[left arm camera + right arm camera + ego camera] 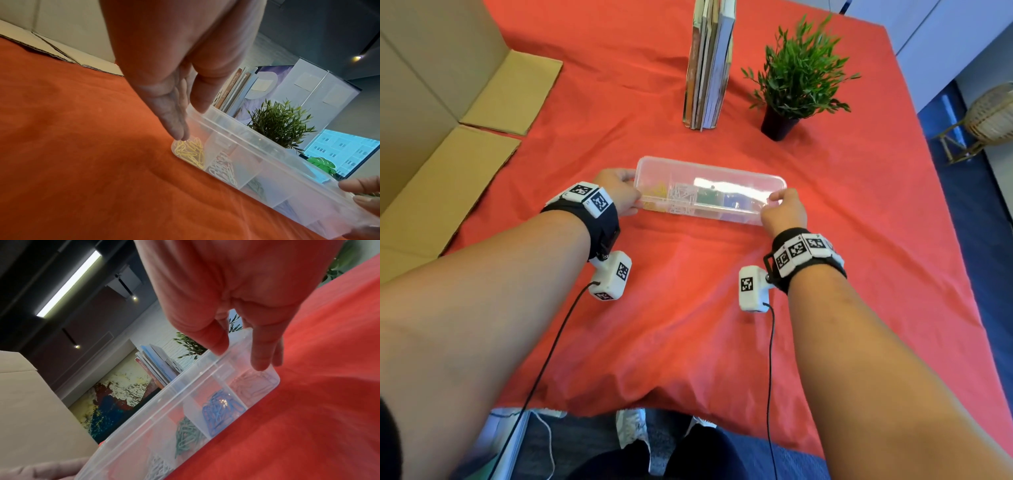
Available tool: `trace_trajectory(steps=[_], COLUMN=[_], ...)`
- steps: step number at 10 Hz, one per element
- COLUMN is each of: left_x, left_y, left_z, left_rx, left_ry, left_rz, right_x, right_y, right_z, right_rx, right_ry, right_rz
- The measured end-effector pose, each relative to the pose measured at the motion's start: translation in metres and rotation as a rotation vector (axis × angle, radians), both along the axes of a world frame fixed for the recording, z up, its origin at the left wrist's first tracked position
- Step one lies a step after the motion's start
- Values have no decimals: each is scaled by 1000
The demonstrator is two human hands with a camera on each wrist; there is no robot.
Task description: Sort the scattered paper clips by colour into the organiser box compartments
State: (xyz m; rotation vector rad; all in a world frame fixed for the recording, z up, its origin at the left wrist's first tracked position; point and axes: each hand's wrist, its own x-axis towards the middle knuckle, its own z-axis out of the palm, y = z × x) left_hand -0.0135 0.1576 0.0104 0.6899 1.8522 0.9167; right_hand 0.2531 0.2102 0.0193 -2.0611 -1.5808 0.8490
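Holding the closed box (710, 178) on the counter (688, 291), we grip its ends with left hand (619, 192) and right hand (784, 209) fingers.

books (708, 65), plant (799, 78) behind, near cloth (688, 308) open

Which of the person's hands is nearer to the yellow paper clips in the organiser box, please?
Left. The left hand holds the organiser box at the end where the yellow paper clips lie, fingertips just above them. The right hand holds the opposite end.
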Motion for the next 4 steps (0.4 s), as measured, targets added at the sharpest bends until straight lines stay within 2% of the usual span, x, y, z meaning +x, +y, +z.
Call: trace_trajectory(steps=[2,3,4], left_x=[6,8,8], left_y=[14,16,3], left_z=[1,4,-2], left_rx=[-14,29,23], left_ry=[10,5,-42], left_rz=[-61,-45,22], right_x=[3,2,8], right_y=[17,14,-3], right_z=[-2,5,8], right_rx=[-57,-73,-8], right_ry=[-31,-32,-29], right_rz=[18,42,113])
